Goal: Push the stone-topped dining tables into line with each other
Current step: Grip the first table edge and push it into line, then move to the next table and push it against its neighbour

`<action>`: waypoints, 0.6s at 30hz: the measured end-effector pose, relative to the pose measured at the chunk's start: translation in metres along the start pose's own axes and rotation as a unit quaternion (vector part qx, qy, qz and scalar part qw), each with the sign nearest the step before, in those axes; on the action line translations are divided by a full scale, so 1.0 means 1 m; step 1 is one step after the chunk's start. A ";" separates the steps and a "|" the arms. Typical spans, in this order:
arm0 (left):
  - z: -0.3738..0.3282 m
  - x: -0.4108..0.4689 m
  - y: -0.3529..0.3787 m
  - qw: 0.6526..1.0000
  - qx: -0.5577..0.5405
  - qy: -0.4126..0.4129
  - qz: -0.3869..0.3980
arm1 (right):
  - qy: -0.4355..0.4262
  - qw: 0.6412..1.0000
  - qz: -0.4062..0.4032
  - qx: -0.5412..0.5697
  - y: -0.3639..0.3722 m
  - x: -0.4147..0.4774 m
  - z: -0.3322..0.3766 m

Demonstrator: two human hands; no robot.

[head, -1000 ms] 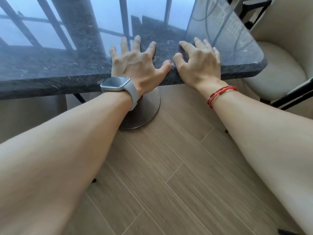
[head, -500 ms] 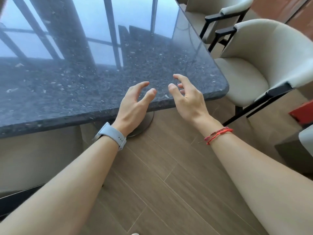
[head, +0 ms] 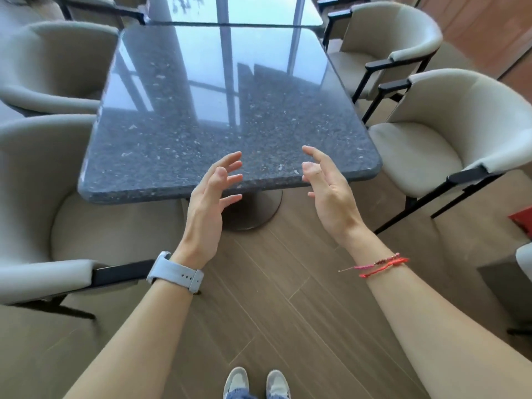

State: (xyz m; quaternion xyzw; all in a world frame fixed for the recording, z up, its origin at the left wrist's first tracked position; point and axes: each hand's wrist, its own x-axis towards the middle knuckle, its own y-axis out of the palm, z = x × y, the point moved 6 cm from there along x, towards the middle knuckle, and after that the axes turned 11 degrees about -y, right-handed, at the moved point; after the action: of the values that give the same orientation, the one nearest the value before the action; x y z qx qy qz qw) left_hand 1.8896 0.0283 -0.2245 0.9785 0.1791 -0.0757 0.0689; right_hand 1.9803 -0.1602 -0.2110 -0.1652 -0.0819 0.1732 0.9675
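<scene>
Two tables: the near table [head: 230,116] and a far table [head: 236,10] beyond it. Two hands are raised with fingers spread, holding nothing: left hand [head: 211,203], right hand [head: 328,194]. At least four chairs show: two left [head: 57,61] [head: 43,203] and two right [head: 394,44] [head: 466,122]. Two shoes [head: 257,383]. One watch [head: 175,273]. Two bracelets [head: 383,264].

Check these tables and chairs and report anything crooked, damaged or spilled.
Nothing stands out. The near table meets the far table edge to edge, roughly in line; chairs sit along both sides. No spills or damage show.
</scene>
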 end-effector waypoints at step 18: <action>-0.033 -0.185 -0.095 0.980 -0.041 0.054 -0.188 | -0.053 0.973 0.178 0.135 0.072 -0.089 0.085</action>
State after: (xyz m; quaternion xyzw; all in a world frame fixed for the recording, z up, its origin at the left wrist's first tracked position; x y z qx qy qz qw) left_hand 1.6881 0.0585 -0.1700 0.9264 0.3660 -0.0265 0.0838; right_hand 1.8577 -0.1040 -0.1654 -0.0356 -0.0786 0.3607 0.9287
